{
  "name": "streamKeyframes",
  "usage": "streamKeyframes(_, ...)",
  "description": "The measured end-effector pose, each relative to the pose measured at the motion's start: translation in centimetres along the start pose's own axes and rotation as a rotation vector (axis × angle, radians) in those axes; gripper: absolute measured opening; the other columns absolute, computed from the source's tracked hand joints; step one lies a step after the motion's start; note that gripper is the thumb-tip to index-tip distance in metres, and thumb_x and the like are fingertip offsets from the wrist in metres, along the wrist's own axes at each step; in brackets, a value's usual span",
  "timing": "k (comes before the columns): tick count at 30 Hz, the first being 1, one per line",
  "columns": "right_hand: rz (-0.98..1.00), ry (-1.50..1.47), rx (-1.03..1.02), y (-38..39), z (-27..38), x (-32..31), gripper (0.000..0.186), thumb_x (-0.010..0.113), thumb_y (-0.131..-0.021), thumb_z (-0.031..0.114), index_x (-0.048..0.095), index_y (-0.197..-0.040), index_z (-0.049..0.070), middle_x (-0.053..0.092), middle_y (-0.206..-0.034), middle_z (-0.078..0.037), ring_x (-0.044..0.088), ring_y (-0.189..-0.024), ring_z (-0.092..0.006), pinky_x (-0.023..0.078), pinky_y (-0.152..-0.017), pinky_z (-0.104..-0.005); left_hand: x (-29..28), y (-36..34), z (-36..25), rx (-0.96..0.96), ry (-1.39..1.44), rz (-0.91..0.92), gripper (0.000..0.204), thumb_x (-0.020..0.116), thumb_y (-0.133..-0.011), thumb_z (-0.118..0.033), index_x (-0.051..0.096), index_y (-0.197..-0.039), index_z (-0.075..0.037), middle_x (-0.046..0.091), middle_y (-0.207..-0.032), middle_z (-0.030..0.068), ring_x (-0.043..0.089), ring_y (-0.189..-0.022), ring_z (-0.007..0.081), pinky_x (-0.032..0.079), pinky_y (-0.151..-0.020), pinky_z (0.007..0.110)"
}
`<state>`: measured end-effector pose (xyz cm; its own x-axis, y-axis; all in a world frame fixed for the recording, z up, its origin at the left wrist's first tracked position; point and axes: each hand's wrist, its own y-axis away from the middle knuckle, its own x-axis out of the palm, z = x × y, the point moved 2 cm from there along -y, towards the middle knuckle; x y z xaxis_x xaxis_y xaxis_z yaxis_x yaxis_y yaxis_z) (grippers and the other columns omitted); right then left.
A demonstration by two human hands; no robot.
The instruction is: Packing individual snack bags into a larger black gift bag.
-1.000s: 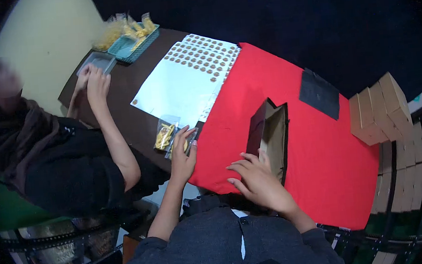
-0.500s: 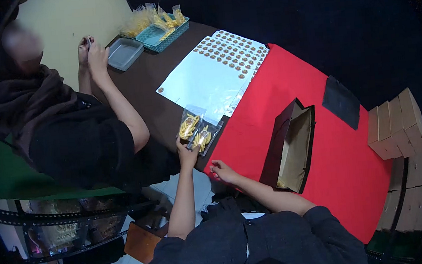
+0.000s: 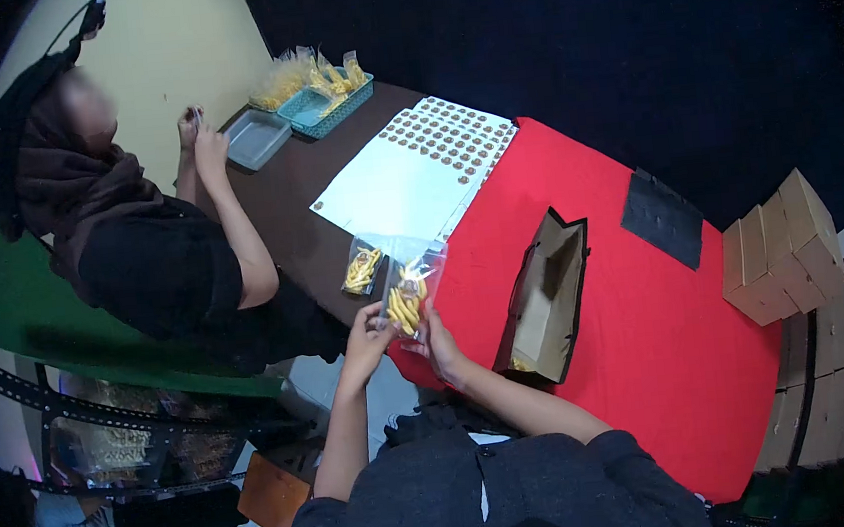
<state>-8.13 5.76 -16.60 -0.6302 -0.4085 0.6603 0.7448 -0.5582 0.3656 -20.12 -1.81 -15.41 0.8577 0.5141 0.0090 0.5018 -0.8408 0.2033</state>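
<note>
A clear plastic pouch of yellow stick-shaped snacks (image 3: pixel 406 308), with a small round sticker on it, is raised before me. My left hand (image 3: pixel 368 336) pinches its lower left corner. Along its lower right edge the fingers of my right hand (image 3: pixel 437 344) close on it. Just left of it, a second pouch of the same snacks (image 3: pixel 362 269) lies on the dark brown table. To the right, a dark paper bag (image 3: pixel 546 298) stands with its wide mouth open, and a bit of yellow shows at its near end.
White sticker sheets (image 3: pixel 386 201) lie beyond my hands. A red cloth (image 3: pixel 640 345) covers the right side, with a flat black piece (image 3: pixel 661 219) and cardboard boxes (image 3: pixel 782 252). At far left, a co-worker (image 3: pixel 159 236) handles something small near a grey tray (image 3: pixel 258 139) and a teal basket (image 3: pixel 329 116).
One pouch has been lifted off the table. My right hand, formerly apart over the red cloth, has moved left and taken hold of it. The view has shifted slightly.
</note>
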Motion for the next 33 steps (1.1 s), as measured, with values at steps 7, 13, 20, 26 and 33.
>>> streamKeyframes(7, 0.068, 0.25, -0.33, 8.1, 7.3, 0.9, 0.041, 0.052, -0.093, 0.022, 0.042, -0.126, 0.0, 0.059, -0.104, -0.007, 0.057, -0.093, -0.012, 0.047, -0.08, -0.0262, 5.2, 6.9, -7.4, 0.022, -0.06, 0.373, 0.031, 0.057, -0.087, -0.003, 0.041, -0.113, -0.004, 0.054, -0.102, 0.0057, 0.056, -0.094, 0.0107, 0.044, -0.081, 0.023)
streamKeyframes(13, 0.048, 0.284, -0.446, 13.7, 10.4, -0.8, 0.04, 0.049, -0.094, 0.015, 0.036, -0.129, 0.002, 0.049, -0.119, -0.01, 0.049, -0.108, -0.0148, 0.041, -0.091, -0.0287, 11.3, 7.5, -10.7, 0.117, 0.166, 0.296, 0.055, 0.058, -0.085, -0.011, 0.031, -0.132, -0.003, 0.04, -0.129, 0.012, 0.038, -0.121, 0.0186, 0.03, -0.102, 0.035)
streamKeyframes(20, -0.172, 0.493, -0.581, 17.2, 12.8, -1.7, 0.033, 0.055, -0.091, 0.026, 0.046, -0.112, 0.002, 0.058, -0.09, -0.005, 0.057, -0.076, -0.0106, 0.048, -0.068, -0.0261, 17.2, 6.9, -9.0, 0.273, 0.273, 0.288, 0.035, 0.049, -0.094, -0.018, 0.045, -0.123, 0.001, 0.055, -0.114, 0.0093, 0.052, -0.106, 0.015, 0.04, -0.092, 0.029)
streamKeyframes(26, -0.281, 0.585, -0.609, 19.0, 12.6, -3.6, 0.029, 0.049, -0.094, 0.024, 0.045, -0.114, 0.003, 0.059, -0.091, -0.008, 0.057, -0.074, -0.0114, 0.049, -0.066, -0.0262, 20.1, 8.3, -8.4, 0.245, 0.365, 0.28, 0.035, 0.044, -0.096, -0.021, 0.046, -0.124, 0.001, 0.055, -0.118, 0.0099, 0.053, -0.106, 0.0154, 0.041, -0.092, 0.029)
streamKeyframes(33, -0.157, 0.635, -0.534, 21.1, 14.1, -6.0, 0.035, 0.046, -0.095, 0.027, 0.044, -0.121, 0.004, 0.057, -0.106, -0.011, 0.053, -0.099, -0.0156, 0.042, -0.087, -0.032, 20.8, 9.6, -9.2, 0.299, 0.25, 0.29, 0.031, 0.048, -0.095, -0.019, 0.051, -0.118, 0.001, 0.059, -0.111, 0.0092, 0.055, -0.101, 0.0136, 0.043, -0.088, 0.028)
